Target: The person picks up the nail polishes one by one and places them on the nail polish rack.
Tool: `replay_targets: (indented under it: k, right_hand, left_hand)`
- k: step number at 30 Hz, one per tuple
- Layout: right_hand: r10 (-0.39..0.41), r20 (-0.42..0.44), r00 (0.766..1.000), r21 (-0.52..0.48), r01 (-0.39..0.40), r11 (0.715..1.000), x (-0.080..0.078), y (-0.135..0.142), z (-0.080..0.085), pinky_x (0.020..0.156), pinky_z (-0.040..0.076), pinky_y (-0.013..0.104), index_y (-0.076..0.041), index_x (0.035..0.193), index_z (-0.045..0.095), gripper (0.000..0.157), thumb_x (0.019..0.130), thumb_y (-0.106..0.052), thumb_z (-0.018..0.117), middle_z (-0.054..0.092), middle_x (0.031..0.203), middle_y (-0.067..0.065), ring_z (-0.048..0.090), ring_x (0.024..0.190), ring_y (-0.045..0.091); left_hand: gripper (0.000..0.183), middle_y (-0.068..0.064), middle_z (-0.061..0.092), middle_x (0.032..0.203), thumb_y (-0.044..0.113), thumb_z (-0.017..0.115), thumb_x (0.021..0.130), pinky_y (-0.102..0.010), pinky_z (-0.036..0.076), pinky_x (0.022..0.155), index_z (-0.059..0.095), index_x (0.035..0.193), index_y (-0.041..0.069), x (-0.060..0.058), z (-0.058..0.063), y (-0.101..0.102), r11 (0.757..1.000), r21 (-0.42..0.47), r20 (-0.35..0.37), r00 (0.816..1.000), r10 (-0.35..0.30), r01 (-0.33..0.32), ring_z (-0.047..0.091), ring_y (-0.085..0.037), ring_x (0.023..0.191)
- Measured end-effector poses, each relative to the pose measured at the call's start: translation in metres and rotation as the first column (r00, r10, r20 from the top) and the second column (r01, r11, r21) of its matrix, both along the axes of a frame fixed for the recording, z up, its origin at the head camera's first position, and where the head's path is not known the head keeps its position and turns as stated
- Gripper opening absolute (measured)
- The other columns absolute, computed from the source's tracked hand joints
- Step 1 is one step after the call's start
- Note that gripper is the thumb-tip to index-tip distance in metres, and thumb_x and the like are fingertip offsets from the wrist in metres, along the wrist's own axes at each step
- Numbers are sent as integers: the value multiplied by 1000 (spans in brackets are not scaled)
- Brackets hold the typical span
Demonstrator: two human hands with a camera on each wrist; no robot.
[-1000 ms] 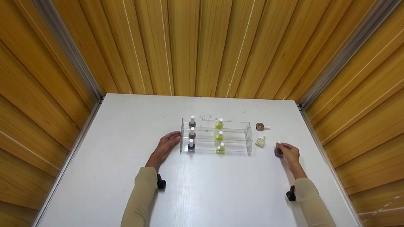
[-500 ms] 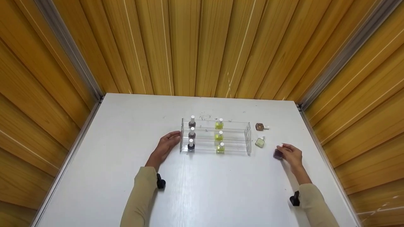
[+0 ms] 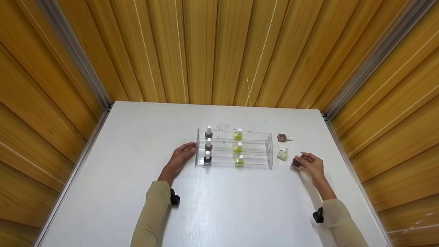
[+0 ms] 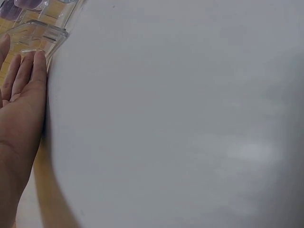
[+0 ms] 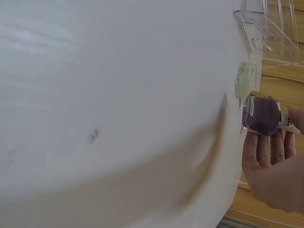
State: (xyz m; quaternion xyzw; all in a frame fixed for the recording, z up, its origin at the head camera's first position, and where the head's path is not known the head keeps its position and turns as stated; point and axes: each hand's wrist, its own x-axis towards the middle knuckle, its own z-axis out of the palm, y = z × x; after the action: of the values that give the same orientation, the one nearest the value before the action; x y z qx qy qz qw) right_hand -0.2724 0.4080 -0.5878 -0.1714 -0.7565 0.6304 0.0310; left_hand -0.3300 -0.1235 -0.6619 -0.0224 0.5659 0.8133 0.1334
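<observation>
My right hand (image 3: 313, 167) pinches a dark purple nail polish bottle (image 5: 262, 115) by its white cap, close over the table at the right. In the right wrist view the bottle's square glass body points away from the palm. A clear stepped acrylic rack (image 3: 269, 151) stands mid-table. Dark nail polish bottles (image 3: 208, 160) stand in a column at its left end, and yellow ones (image 3: 238, 149) fill a column near its middle. With fingers extended, my left hand (image 3: 181, 158) rests against the rack's left side panel; the left wrist view shows its fingertips at the clear edge (image 4: 47, 29).
Between the rack and my right hand lies a pale greenish nail polish bottle (image 3: 282, 155) on its side. Behind it a brown one (image 3: 282, 138) is also lying down. The white table (image 3: 219, 212) meets wood-patterned walls (image 3: 199, 51) at the back and sides.
The purple nail polish bottle, held low at the right, has come up a little and shifted left toward the rack with my right hand. My left hand has kept its place.
</observation>
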Motion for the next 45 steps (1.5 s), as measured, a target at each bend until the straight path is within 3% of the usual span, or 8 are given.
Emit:
replay_targets:
  k: [6,13,21,25,33,39,45]
  right_hand:
    - [21,-34,999,9,-21,1000,-2,-12,2,75,58,14,8,123,63,39,92,-10,77,70,80,-17,67,79,-2]
    - [65,-39,997,-2,-65,998,-10,-24,9,76,57,13,13,131,57,48,93,-10,76,71,82,-19,67,82,-3]
    - [144,-30,989,-6,-144,990,-16,-45,44,81,59,16,17,132,54,49,93,-4,73,73,85,-12,69,83,0]
    - [166,-32,986,43,-165,985,-24,-49,54,80,57,15,15,131,56,47,93,-8,74,72,85,-15,68,83,-1]
    - [173,-98,980,110,-162,981,-46,-55,53,81,54,11,5,126,64,44,92,-18,78,72,87,-20,67,85,-4]
    - [243,-116,963,110,-231,967,-56,-74,59,82,56,14,8,128,63,43,94,-13,76,76,93,-16,69,87,-4]
    - [265,-113,958,95,-255,962,-61,-85,75,74,57,16,11,129,62,42,94,-8,74,75,90,-14,69,84,-3]
  left_hand:
    - [47,-14,58,148,10,69,98,-23,48,110,56,142,3,1,-2,1,1000,-5,8,1000,2,-2,54,-21,138]
    - [45,-15,60,145,7,69,97,-23,49,109,57,141,1,0,-1,2,1000,20,8,1000,19,-19,56,-20,134]
    - [46,-15,59,146,7,69,97,-21,50,106,57,141,1,0,1,-2,999,17,20,999,32,-32,57,-20,134]
    - [45,-15,59,146,7,69,97,-21,51,104,57,141,1,0,1,-2,999,16,24,999,30,-30,57,-20,133]
    - [48,-15,57,148,9,70,97,-23,49,109,55,143,3,-1,0,1,1000,26,6,1000,-14,14,58,-19,134]
    - [48,-14,58,148,8,69,97,-22,49,109,55,143,4,3,-2,-5,1000,24,31,999,11,-11,55,-21,137]
    - [51,-16,55,150,9,69,97,-22,49,109,52,145,2,0,-2,-1,998,57,11,1000,-14,14,52,-24,140]
